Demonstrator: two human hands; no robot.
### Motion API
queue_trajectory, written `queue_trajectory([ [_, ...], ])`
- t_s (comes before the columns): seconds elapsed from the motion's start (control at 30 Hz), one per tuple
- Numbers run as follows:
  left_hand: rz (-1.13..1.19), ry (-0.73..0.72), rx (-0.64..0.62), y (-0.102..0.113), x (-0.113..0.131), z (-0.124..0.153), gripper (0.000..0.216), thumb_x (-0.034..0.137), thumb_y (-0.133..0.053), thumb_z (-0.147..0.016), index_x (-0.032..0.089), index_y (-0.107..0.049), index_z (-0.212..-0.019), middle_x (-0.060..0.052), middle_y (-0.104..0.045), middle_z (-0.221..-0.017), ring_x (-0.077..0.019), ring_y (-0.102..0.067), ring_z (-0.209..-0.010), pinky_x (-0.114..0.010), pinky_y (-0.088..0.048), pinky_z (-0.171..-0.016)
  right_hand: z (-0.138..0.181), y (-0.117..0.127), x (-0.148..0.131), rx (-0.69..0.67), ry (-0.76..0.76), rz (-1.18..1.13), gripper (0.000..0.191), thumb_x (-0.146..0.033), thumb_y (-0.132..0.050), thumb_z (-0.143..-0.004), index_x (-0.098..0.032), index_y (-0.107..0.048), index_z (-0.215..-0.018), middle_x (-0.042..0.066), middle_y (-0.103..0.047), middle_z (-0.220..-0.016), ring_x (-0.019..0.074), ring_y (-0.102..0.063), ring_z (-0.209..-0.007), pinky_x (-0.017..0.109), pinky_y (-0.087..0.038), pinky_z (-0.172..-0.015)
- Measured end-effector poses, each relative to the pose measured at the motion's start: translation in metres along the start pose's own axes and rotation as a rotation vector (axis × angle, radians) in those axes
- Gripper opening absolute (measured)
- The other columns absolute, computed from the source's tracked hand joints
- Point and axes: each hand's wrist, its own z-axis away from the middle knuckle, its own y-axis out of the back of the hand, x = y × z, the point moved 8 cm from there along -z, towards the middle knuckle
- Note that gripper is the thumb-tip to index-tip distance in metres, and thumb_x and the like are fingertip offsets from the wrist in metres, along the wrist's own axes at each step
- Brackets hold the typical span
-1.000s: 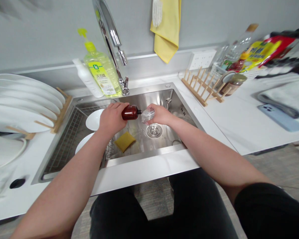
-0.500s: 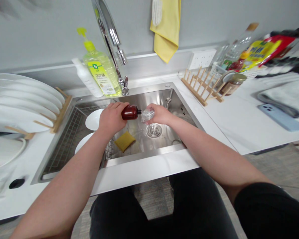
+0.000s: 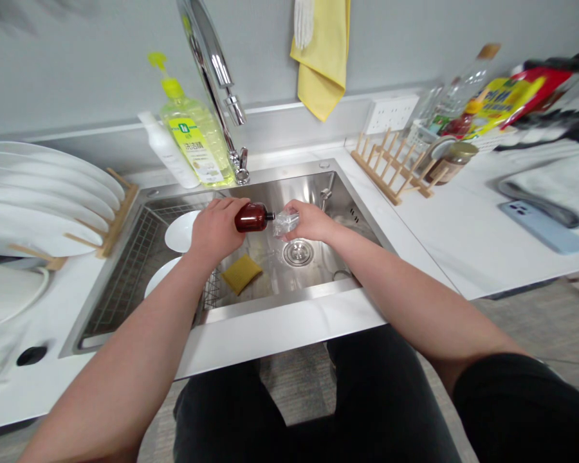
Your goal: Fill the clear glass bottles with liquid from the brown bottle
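Over the steel sink [image 3: 289, 292], my left hand [image 3: 218, 230] is wrapped round a reddish-brown bottle [image 3: 251, 218]. The bottle lies tipped on its side, with its dark narrow neck pointing right. Facing that neck is a small clear cup [image 3: 285, 224], gripped from the right by the fingers of my right hand [image 3: 310, 222]. Neck and cup mouth are very close; whether they touch I cannot tell. Below them on the sink floor lie a yellow sponge [image 3: 242, 274] and the round drain [image 3: 298, 253].
White bowls [image 3: 179, 233] sit in a wire basket [image 3: 120, 283] on the left. Behind stand a dish soap bottle [image 3: 197, 145] and the faucet [image 3: 224, 83]. Plates [image 3: 43, 193] fill a rack at left. A wooden rack [image 3: 390, 167], a jar [image 3: 456, 162] and a phone [image 3: 543, 226] are on the right.
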Motion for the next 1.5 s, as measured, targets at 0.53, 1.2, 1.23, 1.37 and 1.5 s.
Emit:
queue_trajectory([
  [0.53,-0.002,-0.009,0.009,-0.0022,-0.0022,0.0003,0.069,0.022,-0.071,-0.091,0.024,-0.069,-0.161,-0.013,-0.077,-0.153,-0.041,-0.068,-0.141,-0.055,-0.054,-0.122,0.0,0.0005,0.0006,0.003,0.003,-0.006,0.068,-0.028,-0.11,-0.064,-0.027,-0.073,-0.121,0.006,-0.083,-0.13,0.0334,-0.08,-0.118,0.044,-0.061,-0.105],
  [1.2,-0.008,-0.033,0.022,-0.0007,0.0,0.0005,0.067,0.02,-0.071,-0.093,0.021,-0.07,-0.159,-0.013,-0.077,-0.152,-0.0414,-0.069,-0.138,-0.055,-0.054,-0.119,-0.0011,-0.0017,0.0011,0.01,0.026,0.011,0.068,-0.027,-0.109,-0.065,-0.027,-0.073,-0.122,0.006,-0.083,-0.128,0.0333,-0.08,-0.117,0.043,-0.061,-0.101],
  [1.23,-0.011,-0.031,0.021,-0.0006,0.0,0.0005,0.067,0.02,-0.071,-0.092,0.021,-0.07,-0.159,-0.013,-0.077,-0.152,-0.0415,-0.069,-0.138,-0.055,-0.055,-0.118,-0.0011,-0.0016,0.0012,0.01,0.026,0.013,0.068,-0.027,-0.109,-0.065,-0.027,-0.073,-0.123,0.006,-0.083,-0.128,0.0334,-0.08,-0.117,0.043,-0.061,-0.102],
  [1.37,-0.008,-0.027,0.021,-0.0004,-0.0004,0.0006,0.066,0.02,-0.071,-0.093,0.022,-0.071,-0.159,-0.013,-0.078,-0.151,-0.042,-0.069,-0.139,-0.056,-0.055,-0.119,-0.0014,-0.0016,0.0016,0.009,0.023,0.022,0.069,-0.026,-0.109,-0.065,-0.026,-0.073,-0.125,0.006,-0.083,-0.13,0.0333,-0.08,-0.117,0.043,-0.06,-0.101],
  [1.5,-0.003,-0.031,0.024,-0.0015,-0.001,0.0004,0.065,0.02,-0.07,-0.094,0.022,-0.07,-0.159,-0.014,-0.078,-0.15,-0.0419,-0.068,-0.138,-0.057,-0.054,-0.12,-0.0016,-0.0015,0.0012,0.007,0.029,0.023,0.069,-0.026,-0.109,-0.065,-0.025,-0.074,-0.125,0.007,-0.083,-0.13,0.0333,-0.08,-0.116,0.042,-0.061,-0.101],
])
